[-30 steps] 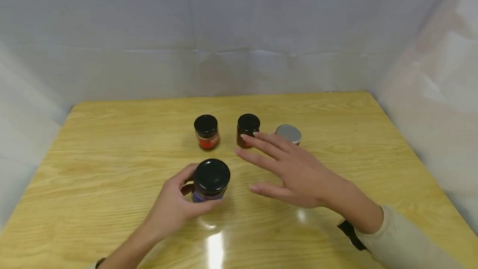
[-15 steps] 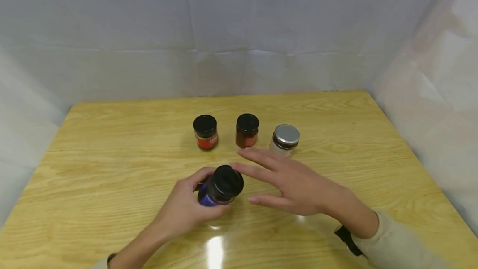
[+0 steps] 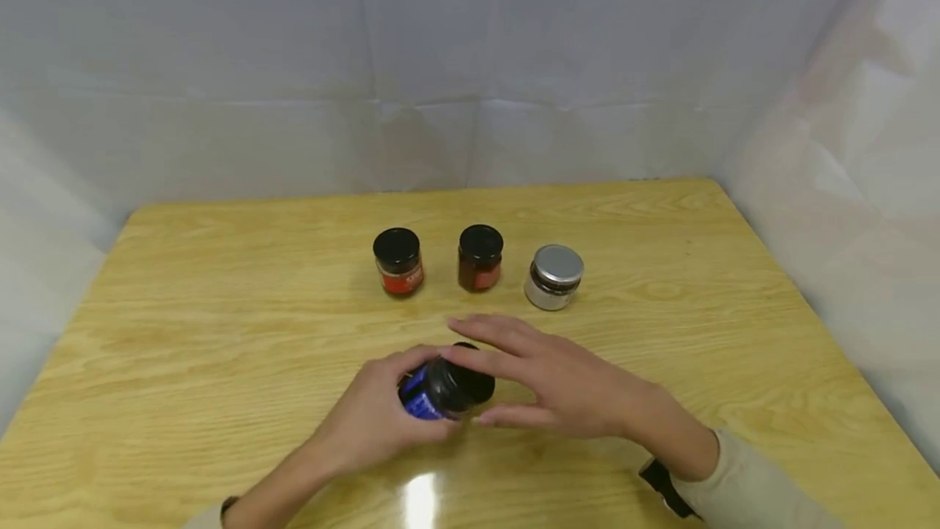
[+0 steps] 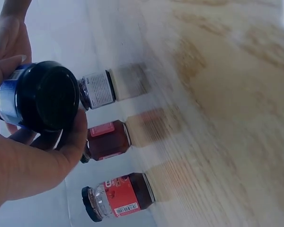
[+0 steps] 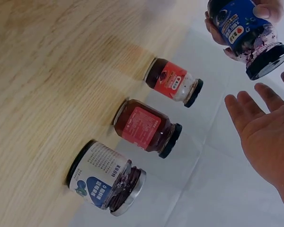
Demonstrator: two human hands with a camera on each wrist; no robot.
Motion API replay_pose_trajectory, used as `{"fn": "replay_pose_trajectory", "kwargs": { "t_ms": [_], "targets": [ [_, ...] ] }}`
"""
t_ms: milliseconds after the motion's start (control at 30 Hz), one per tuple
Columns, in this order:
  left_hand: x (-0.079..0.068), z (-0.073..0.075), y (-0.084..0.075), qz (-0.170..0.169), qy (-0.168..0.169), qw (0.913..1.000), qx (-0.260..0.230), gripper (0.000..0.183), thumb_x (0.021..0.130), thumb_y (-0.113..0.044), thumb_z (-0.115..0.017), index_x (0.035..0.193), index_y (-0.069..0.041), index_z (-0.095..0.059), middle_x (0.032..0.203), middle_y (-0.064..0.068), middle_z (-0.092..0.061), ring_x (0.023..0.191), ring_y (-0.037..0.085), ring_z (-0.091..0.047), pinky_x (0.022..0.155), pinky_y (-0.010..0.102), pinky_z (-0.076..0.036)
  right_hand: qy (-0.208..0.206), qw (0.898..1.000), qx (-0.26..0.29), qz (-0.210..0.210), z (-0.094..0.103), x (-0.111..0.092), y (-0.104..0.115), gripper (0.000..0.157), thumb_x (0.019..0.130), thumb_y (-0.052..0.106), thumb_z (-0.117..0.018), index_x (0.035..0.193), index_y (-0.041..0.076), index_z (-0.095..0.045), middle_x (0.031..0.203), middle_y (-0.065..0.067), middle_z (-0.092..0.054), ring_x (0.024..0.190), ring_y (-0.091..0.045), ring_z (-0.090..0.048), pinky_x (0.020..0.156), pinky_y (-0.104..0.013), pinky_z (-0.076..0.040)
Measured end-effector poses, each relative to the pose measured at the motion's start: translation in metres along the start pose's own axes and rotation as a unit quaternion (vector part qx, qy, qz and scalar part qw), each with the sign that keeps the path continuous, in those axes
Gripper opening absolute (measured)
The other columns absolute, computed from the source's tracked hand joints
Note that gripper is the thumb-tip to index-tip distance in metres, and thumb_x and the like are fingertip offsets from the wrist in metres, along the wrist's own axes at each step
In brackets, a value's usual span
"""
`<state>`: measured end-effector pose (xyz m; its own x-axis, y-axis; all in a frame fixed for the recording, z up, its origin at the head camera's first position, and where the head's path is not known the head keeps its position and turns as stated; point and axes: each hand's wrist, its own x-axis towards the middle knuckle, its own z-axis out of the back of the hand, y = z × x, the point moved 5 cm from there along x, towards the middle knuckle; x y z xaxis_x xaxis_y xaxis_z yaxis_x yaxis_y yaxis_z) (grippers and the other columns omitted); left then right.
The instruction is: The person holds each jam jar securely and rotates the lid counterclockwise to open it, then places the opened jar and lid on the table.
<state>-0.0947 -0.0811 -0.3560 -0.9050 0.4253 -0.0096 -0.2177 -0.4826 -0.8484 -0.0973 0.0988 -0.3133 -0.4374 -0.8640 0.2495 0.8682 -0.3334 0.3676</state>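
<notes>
My left hand (image 3: 370, 419) grips a glass jar (image 3: 424, 401) with a blue label, its fingers wrapped round the body. The jar is held above the table, leaning to the right. Its black lid (image 3: 470, 386) points toward my right hand (image 3: 569, 386). That hand is spread, fingers extended, and overlaps the lid in the head view. In the right wrist view the fingers (image 5: 251, 104) are straight and close by the lid (image 5: 267, 61). Some dark purple content shows through the glass neck (image 5: 260, 45).
Behind the hands, three jars stand upright in a row on the wooden table (image 3: 220, 333): a red-labelled jar (image 3: 401, 280) at left, a dark red jar (image 3: 480, 269) in the middle, and a white-labelled jar (image 3: 551, 292) with a silver lid at right. White sheeting (image 3: 441, 64) hangs behind.
My left hand has moved right and tipped the blue-labelled jar from upright toward the right. My right hand has come down and closer, from beside the jar to over its lid.
</notes>
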Motion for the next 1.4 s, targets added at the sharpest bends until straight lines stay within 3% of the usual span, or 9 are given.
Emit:
{"fn": "replay_pose_trajectory", "kwargs": {
  "t_ms": [433, 800, 1100, 1400],
  "targets": [
    [0.0, -0.008, -0.001, -0.007, 0.036, 0.9993, 0.001, 0.053, 0.068, -0.039, -0.083, 0.116, -0.029, -0.063, 0.092, -0.013, -0.064, 0.076, 0.008, -0.06, 0.066, 0.027, -0.05, 0.0, 1.0, 0.011, 0.023, -0.002, -0.002, 0.009, 0.053, 0.097, 0.036, -0.055, 0.146, 0.02, -0.041, 0.142, 0.0, -0.041, 0.124, -0.014, -0.039, 0.098, -0.03, -0.04],
    [0.002, -0.015, 0.002, -0.01, 0.062, 0.9979, -0.014, 0.054, 0.069, -0.039, -0.082, 0.119, -0.029, -0.063, 0.095, -0.013, -0.065, 0.081, 0.008, -0.06, 0.07, 0.027, -0.05, 0.027, 0.998, 0.013, -0.051, -0.008, -0.004, 0.005, 0.057, 0.094, 0.046, -0.053, 0.144, 0.023, -0.039, 0.131, 0.0, -0.045, 0.113, -0.011, -0.047, 0.091, -0.027, -0.045],
    [0.001, -0.016, 0.002, -0.011, 0.057, 0.9983, 0.009, 0.057, 0.069, -0.04, -0.082, 0.12, -0.024, -0.063, 0.096, -0.011, -0.065, 0.081, 0.008, -0.06, 0.07, 0.027, -0.05, 0.008, 0.997, -0.003, -0.072, -0.013, -0.003, 0.005, 0.055, 0.093, 0.051, -0.053, 0.137, 0.021, -0.045, 0.124, 0.002, -0.047, 0.103, -0.008, -0.051, 0.085, -0.024, -0.047],
    [0.0, -0.013, 0.003, -0.004, 0.041, 0.9982, 0.043, 0.059, 0.068, -0.039, -0.082, 0.122, -0.025, -0.062, 0.096, -0.011, -0.065, 0.081, 0.006, -0.059, 0.07, 0.027, -0.049, -0.004, 0.992, 0.01, -0.122, -0.015, 0.003, 0.005, 0.057, 0.091, 0.055, -0.053, 0.133, 0.017, -0.049, 0.12, 0.003, -0.05, 0.094, -0.006, -0.053, 0.078, -0.02, -0.048]
  ]
}}
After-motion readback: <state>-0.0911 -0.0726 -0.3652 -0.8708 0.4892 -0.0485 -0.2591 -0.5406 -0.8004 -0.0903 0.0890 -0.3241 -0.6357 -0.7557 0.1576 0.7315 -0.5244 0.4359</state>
